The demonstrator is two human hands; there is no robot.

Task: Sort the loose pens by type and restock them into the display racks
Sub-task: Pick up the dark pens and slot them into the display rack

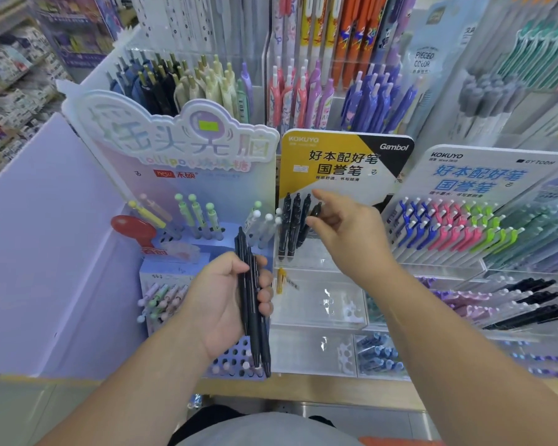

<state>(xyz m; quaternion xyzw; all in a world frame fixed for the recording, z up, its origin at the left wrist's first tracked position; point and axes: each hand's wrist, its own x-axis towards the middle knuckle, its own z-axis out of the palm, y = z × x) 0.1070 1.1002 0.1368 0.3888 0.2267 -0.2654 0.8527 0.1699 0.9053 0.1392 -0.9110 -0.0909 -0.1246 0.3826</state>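
My left hand (227, 297) grips a bundle of several black pens (253, 317), held upright in front of the lilac lollipop-pen rack (187, 175). My right hand (351, 230) reaches to the clear rack under the yellow Kokuyo Gambol sign (342, 162). Its thumb and fingers pinch the top of one black pen (314, 214), which stands beside three black pens (292, 226) in that rack. The lower end of the pinched pen is hidden behind my hand.
A rack of blue, pink and green pens (448, 226) stands to the right. Clear acrylic compartments (319, 300) lie below, one holding a small yellow item (281, 280). Black and purple pens (525, 304) lie at lower right. Tall pen displays (303, 91) fill the back.
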